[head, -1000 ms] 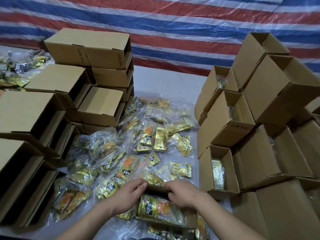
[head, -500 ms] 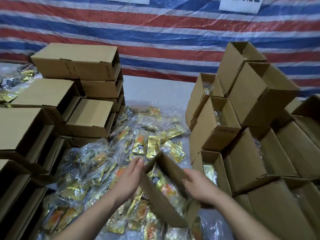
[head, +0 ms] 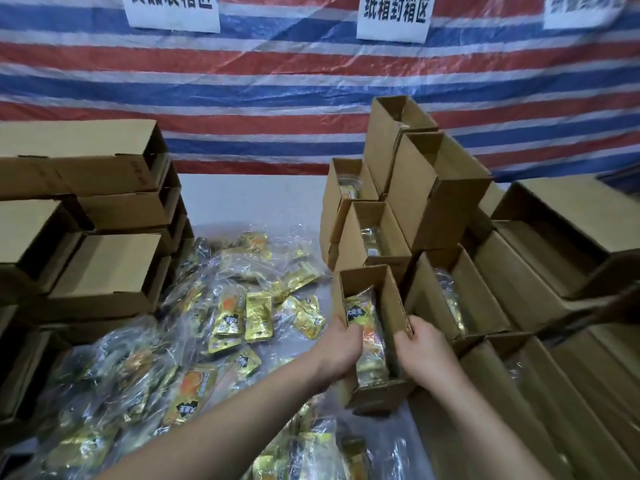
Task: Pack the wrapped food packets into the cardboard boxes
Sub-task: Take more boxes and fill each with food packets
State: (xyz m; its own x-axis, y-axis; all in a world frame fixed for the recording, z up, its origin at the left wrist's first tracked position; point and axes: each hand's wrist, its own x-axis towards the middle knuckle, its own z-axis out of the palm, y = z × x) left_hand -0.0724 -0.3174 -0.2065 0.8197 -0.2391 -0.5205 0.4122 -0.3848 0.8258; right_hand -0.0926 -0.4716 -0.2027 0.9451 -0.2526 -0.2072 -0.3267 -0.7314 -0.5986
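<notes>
I hold an open cardboard box (head: 391, 306) lengthways in front of me, up against the stack of filled boxes (head: 446, 299) on the right. My left hand (head: 337, 348) grips its left wall and my right hand (head: 420, 348) grips its right wall. A clear bag of gold and orange wrapped food packets (head: 363, 327) lies inside it. More bagged packets (head: 228, 317) are heaped on the table to the left of the box and below my arms.
Empty cardboard boxes (head: 104, 271) lie stacked on their sides at the left. Filled and open boxes (head: 554, 244) rise in tiers at the right. A striped red, white and blue tarp (head: 277, 98) with white paper signs (head: 393, 15) hangs behind the table.
Both hands lifted the filled box off the packet pile, turned it lengthways and carried it up and right against the stack of filled boxes. The camera tilted upward.
</notes>
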